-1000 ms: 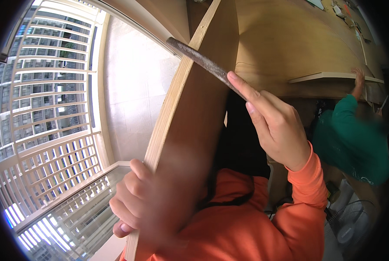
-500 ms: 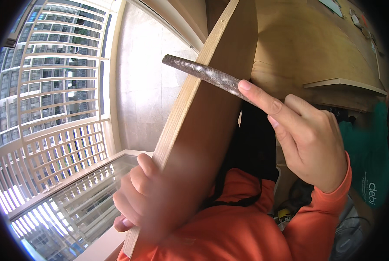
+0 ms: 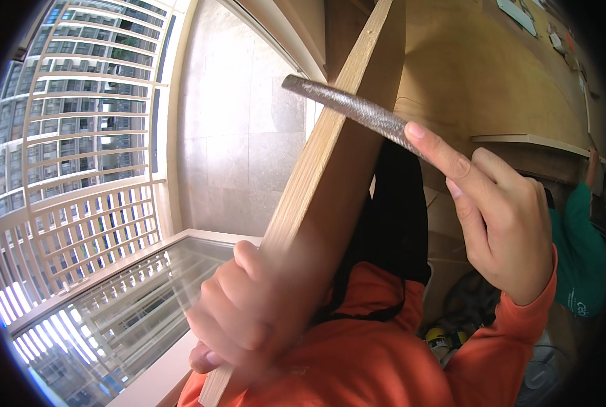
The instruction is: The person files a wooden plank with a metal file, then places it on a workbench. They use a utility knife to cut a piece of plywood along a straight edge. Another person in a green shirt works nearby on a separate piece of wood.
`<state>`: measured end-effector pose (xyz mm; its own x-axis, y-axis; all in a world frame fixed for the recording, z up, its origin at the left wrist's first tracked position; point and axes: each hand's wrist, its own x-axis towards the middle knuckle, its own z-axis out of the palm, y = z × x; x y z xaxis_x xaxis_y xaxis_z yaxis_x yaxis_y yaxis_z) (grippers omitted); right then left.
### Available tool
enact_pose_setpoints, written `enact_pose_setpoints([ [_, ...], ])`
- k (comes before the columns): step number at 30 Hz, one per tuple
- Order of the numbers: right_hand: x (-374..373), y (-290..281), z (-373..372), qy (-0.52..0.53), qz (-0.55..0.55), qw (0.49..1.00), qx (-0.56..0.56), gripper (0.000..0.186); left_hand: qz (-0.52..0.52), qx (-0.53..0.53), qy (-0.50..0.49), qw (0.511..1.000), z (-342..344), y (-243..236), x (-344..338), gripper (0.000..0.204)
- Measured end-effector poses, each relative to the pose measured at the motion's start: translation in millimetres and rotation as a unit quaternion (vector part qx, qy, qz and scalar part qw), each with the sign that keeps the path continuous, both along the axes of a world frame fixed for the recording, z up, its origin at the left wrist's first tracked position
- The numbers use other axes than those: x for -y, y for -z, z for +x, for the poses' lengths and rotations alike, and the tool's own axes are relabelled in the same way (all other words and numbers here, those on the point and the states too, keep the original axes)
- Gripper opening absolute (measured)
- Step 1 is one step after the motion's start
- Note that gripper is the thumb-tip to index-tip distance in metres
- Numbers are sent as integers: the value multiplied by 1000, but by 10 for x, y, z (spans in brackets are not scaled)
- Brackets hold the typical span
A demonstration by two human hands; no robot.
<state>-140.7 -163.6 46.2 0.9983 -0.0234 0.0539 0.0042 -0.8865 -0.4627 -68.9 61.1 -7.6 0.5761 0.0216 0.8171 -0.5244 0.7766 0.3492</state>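
A long wooden board [image 3: 357,190] stands on its side in front of me, its pale narrow edge turned up and running from my body to the far top. My left hand [image 3: 232,312] is wrapped round the board's near end, partly blurred. Across the narrow edge, past its middle, lies a dark metal file [image 3: 364,112] with a ridged surface. Its far tip sticks out over the left side of the board. The file's near end is in my right hand [image 3: 503,210], the index finger stretched along it; the grip itself is hidden by the fingers.
Beyond the board on the right is a wooden worktop [image 3: 472,88] with small items at its far edge. A person in green [image 3: 581,258] is at the far right. White window railings [image 3: 93,142] and a glass panel [image 3: 133,319] stand on the left.
The file has shifted right, so less of it overhangs the board's left side. The board and both hands have also moved slightly right in view. The person in green has shifted.
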Motion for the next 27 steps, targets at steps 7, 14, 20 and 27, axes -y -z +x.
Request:
enact_pose_setpoints([
  [7,-40,-28,2,18,-11,1000,0,63,192,57,127,971,203,-191,-248,37],
  [14,3,-23,-49,-1,-4,1000,7,64,206,88,162,961,265,-208,-237,38],
  [20,-43,-57,-66,-42,7,999,23,63,189,78,149,967,235,-196,-211,40],
  [27,-118,-171,-76,-75,14,997,23,65,206,80,150,964,240,-219,-238,40],
])
